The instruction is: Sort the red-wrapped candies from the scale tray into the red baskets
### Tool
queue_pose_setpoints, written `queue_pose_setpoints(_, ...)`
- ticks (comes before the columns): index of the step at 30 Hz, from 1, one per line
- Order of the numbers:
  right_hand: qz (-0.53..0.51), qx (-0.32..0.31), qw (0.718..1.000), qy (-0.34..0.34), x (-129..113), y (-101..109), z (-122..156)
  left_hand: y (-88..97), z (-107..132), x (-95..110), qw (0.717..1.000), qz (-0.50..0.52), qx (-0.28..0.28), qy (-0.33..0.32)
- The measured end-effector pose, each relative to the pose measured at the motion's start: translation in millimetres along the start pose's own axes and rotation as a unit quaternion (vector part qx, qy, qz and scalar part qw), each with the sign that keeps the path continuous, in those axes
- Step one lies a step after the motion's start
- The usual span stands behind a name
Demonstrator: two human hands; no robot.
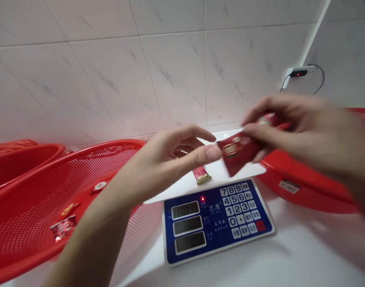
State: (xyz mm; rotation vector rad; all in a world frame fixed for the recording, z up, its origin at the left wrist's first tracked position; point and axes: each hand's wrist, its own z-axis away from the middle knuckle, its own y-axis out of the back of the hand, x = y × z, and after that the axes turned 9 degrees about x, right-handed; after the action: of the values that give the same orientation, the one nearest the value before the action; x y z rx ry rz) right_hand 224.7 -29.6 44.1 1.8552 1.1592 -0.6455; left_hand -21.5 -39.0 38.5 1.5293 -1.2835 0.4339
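Observation:
My right hand (305, 131) is blurred and pinches a red foil packet (238, 153) between fingers and thumb, with a second red piece (267, 119) showing behind its fingers. My left hand (176, 153) reaches in from the left with its fingers apart, and its thumb tip meets the packet's left edge. A small red packet with a gold end (202, 175) lies on the white platform of a digital scale (215, 221), below my left hand. The scale's blue panel has several lit readouts and a keypad.
A red mesh basket (65, 167) at left holds several small red packets (63, 228). Another red basket (21, 159) stands behind it. A red basin (305, 191) sits at right. Behind everything rises a tiled wall with a wall socket and plugged-in adapter (299, 73).

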Motion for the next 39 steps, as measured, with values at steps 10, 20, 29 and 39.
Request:
queue_pose_setpoints(10,-0.091,-0.154,0.979,-0.092,12,-60,-17,9.8,-13,-23,0.983,-0.170,0.065,0.019)
queue_pose_setpoints(20,-0.091,-0.091,0.990,-0.058,20,-61,-21,11.4,-14,-32,0.987,-0.147,0.068,0.013)
queue_pose_setpoints(29,-0.128,-0.049,0.988,-0.063,20,-59,-22,6.3,-15,-26,0.965,-0.192,0.179,0.016)
queue_pose_setpoints(39,-0.183,-0.164,0.960,-0.132,38,-54,-27,-1.9,-11,-21,0.966,-0.124,0.222,-0.053)
